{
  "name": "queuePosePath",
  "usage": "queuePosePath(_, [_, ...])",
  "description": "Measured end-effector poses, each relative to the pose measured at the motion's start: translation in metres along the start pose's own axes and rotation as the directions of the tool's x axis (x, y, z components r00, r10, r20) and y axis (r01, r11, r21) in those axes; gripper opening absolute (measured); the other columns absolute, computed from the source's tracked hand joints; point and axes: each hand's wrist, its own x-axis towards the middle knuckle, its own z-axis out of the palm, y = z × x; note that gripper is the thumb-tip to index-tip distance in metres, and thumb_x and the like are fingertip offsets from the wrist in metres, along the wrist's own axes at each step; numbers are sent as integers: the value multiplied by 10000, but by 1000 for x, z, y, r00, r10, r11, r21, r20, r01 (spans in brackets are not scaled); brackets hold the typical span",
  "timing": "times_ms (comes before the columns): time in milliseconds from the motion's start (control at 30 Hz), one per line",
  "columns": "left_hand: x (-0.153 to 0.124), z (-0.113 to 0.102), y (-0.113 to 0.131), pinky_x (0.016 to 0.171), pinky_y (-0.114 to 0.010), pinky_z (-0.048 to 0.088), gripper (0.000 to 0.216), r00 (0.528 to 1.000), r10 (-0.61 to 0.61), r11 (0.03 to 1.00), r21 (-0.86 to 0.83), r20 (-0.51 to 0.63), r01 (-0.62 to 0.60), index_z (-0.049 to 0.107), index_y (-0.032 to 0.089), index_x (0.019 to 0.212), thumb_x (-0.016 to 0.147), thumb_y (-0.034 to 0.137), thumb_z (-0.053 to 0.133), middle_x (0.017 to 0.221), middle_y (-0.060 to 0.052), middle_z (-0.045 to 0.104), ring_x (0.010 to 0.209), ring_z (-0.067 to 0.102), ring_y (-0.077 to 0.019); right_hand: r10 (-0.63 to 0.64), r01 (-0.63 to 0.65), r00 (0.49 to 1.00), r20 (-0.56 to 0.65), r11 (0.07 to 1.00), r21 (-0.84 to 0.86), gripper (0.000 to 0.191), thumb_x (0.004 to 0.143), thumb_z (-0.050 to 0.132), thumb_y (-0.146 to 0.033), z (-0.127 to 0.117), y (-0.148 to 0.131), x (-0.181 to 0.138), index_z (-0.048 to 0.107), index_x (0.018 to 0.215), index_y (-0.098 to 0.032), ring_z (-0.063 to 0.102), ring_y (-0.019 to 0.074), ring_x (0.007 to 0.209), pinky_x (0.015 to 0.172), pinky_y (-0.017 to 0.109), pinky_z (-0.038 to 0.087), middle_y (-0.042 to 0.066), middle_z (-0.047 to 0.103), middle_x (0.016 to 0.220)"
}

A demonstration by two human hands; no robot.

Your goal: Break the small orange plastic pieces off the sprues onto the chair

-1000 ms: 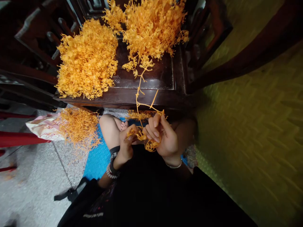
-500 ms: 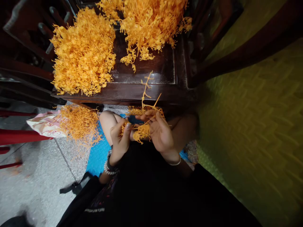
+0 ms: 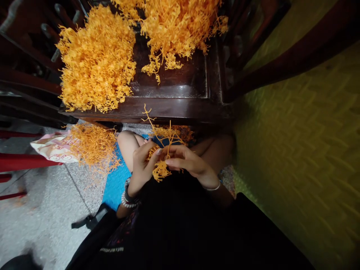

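The orange sprig (image 3: 161, 170) is in front of the wooden seat (image 3: 180, 84), below its front edge and short of it, with its frilled clump nearest the person. Its thin bare stems branch up toward the seat, and one tip overlaps the dark front edge in view; whether it touches the wood, I cannot tell.

The right hand (image 3: 191, 161) has its thumb and fingers drawn together around the stem. The left hand (image 3: 142, 161) is curled, thumb against fingers, pinching more orange frills that it partly hides. The fingertips of both hands nearly meet at the sprig.

On the seat, a left-hand pile (image 3: 97, 62) runs right up to the front edge, while a right-hand pile (image 3: 180, 26) sits farther back, leaving bare wood along the front right and a narrow gap between the piles. Beneath the seat's front lies an orange scatter (image 3: 180, 133). Left of and below the seat, a stem heap (image 3: 95, 146) spills beside a printed bag (image 3: 56, 148), with open floor (image 3: 53, 210) nearer the person. Right of the seat, a yellow-green textured surface (image 3: 292, 157) borders that side.
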Motion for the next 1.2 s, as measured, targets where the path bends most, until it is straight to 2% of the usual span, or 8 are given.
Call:
queuePosePath(233, [-7,9,10,563,-265,298,351,993,-104,990,-104,-56,98,443,173,640,941,336,519,565,29,406,539,360,-110,-126,125,992,18,991,50,127,689,590,-241,-1,10,3,596,790,-164,349,62,502,468,193,269,-54,480,621])
queuePosePath(333, [-6,12,15,557,-261,306,355,986,-169,959,-231,3,165,441,173,647,946,351,512,589,19,407,561,380,-111,-136,138,990,-43,989,56,119,682,562,-266,2,19,4,590,742,-167,321,75,487,453,202,247,-52,457,571])
queuePosePath(567, [-7,16,18,458,-239,251,412,909,-352,663,-626,223,410,394,182,642,894,463,559,586,26,288,509,257,-102,-227,245,967,-113,951,188,272,734,587,-393,15,41,2,523,564,-190,281,88,412,412,224,234,-50,392,442])
queuePosePath(667, [-5,19,20,437,-230,270,456,920,-333,608,-697,209,379,332,202,628,892,526,514,551,39,229,488,252,-111,-292,306,952,-97,931,198,319,757,611,-413,18,51,2,514,540,-201,308,98,412,423,235,254,-44,404,426])
queuePosePath(833, [10,12,16,373,-248,271,459,943,-327,779,-546,66,309,198,266,592,978,512,228,494,74,80,430,107,-141,-447,406,893,59,854,325,475,767,606,-547,19,52,8,443,460,-224,321,111,396,432,260,302,-47,343,385])
queuePosePath(933, [15,4,15,357,-227,213,489,939,-344,649,-718,18,251,134,228,606,987,486,299,471,77,-14,396,45,-123,-414,391,910,19,872,295,425,764,598,-507,21,45,10,459,483,-220,336,119,429,456,267,301,-34,363,426])
queuePosePath(1067, [9,-1,18,402,-209,300,458,965,-245,404,-895,94,190,318,198,588,946,446,462,399,69,179,358,205,-90,-356,387,915,-188,907,165,268,700,612,-398,22,33,7,493,561,-203,345,126,505,491,265,286,-21,396,517])
queuePosePath(1200, [4,1,14,425,-232,314,180,955,-280,540,-806,100,243,601,204,987,883,348,568,714,-7,548,454,362,-84,-392,409,879,-273,913,4,247,747,606,-416,19,23,2,517,680,-196,331,108,519,499,250,276,-29,407,607])
